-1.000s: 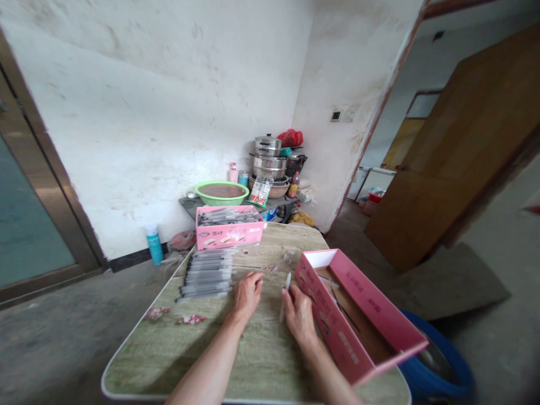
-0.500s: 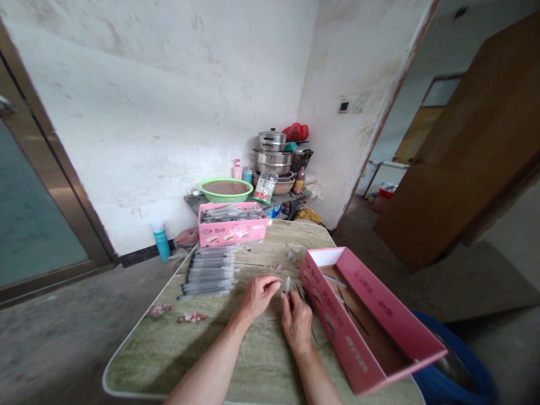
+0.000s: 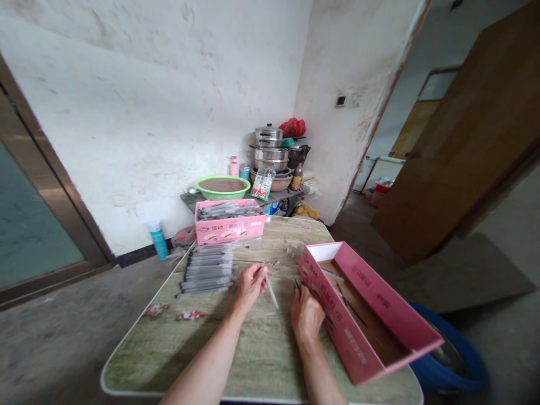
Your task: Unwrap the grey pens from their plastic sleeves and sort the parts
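My left hand is closed in a pinch on the upper end of a translucent pen barrel, which slants down to the right above the table. My right hand rests by the near long side of a pink open box, its fingers curled down. Thin dark tips show at those fingers, but what they grip is hidden. Inside this box lie a few thin sticks. To the left of my left hand, grey pens lie in a stacked row on the table.
A second pink box full of pens stands at the table's far edge. Behind it, a shelf bears a green basin, stacked pots and bottles. A blue tub stands on the floor at the right.
The pen barrel has passed from upright at my right fingertips to a slant in my left hand. My right hand has moved right, against the box side.
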The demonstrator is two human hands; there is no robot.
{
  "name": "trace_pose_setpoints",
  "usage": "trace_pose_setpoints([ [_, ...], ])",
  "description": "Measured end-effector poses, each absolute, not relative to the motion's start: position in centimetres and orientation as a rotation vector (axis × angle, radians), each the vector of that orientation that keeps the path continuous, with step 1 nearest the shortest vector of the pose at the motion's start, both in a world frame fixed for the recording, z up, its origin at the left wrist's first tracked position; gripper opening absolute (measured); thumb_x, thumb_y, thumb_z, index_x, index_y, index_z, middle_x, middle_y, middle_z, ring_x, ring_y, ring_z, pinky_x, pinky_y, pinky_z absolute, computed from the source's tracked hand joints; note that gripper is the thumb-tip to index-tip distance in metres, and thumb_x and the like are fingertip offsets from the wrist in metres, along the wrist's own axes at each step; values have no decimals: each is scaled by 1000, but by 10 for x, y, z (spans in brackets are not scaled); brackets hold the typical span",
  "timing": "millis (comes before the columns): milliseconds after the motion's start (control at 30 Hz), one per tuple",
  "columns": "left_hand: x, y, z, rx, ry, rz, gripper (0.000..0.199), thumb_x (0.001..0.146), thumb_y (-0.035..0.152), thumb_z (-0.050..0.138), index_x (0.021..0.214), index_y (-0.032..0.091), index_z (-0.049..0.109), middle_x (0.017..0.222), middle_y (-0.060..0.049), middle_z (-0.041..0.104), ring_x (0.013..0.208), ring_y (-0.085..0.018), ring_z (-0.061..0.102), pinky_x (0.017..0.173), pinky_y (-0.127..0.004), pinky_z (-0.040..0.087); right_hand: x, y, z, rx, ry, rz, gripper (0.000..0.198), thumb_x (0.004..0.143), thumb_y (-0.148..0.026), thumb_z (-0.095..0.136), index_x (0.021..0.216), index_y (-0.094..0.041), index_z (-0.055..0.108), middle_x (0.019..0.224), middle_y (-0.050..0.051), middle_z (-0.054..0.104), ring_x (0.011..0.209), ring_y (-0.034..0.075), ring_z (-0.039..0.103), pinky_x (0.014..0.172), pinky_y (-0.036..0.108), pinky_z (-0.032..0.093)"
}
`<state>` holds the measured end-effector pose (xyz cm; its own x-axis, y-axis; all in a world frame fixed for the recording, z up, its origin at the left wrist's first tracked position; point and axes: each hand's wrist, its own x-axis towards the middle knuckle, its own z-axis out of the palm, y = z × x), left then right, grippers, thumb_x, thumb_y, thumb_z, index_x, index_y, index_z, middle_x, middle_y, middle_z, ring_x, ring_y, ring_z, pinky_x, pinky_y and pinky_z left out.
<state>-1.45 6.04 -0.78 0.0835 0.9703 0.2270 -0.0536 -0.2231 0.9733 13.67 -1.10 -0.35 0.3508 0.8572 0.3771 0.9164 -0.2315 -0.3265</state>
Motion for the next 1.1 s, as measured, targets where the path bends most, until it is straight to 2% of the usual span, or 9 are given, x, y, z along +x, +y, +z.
trace_pose_setpoints([
  [167, -16, 64, -13, 1385, 1041, 1358, 37, 83, 52, 51, 75, 16, 56, 52, 3, 54, 39, -8, 48, 35, -16, 36, 136, -8, -1, -2370, -1647, -126, 23, 92, -21, 45, 87, -13, 66, 69, 13, 71, 61, 23, 70, 55, 27, 46],
  [467, -15, 62, -9, 1375, 1038, 1338, 35, 81, 51, 53, 72, 17, 54, 50, 4, 52, 38, -8, 47, 35, -16, 35, 134, -8, -1, -2372, -1719, -129, 23, 92, -18, 43, 85, -14, 64, 75, 14, 72, 68, 24, 71, 59, 30, 50],
  [667, -16, 63, -13, 1369, 994, 1319, 36, 81, 52, 53, 74, 16, 56, 50, 4, 53, 38, -8, 47, 35, -17, 35, 138, -8, -3, -2374, -1618, -168, 21, 92, -26, 47, 89, -15, 65, 73, 12, 72, 66, 24, 70, 57, 28, 48],
  [833, -15, 62, -12, 1361, 988, 1296, 37, 81, 52, 53, 74, 16, 56, 48, 4, 51, 37, -8, 46, 35, -17, 35, 137, -9, -5, -2371, -1642, -171, 21, 91, -24, 48, 84, -15, 65, 70, 13, 72, 63, 24, 70, 54, 27, 46],
  [1100, -14, 60, -6, 1315, 963, 1276, 39, 79, 54, 56, 76, 15, 57, 49, 4, 53, 38, -8, 48, 35, -17, 37, 122, -12, -5, -2008, -1808, -225, 24, 93, -24, 45, 80, -16, 64, 65, 8, 70, 54, 18, 66, 49, 21, 35],
])
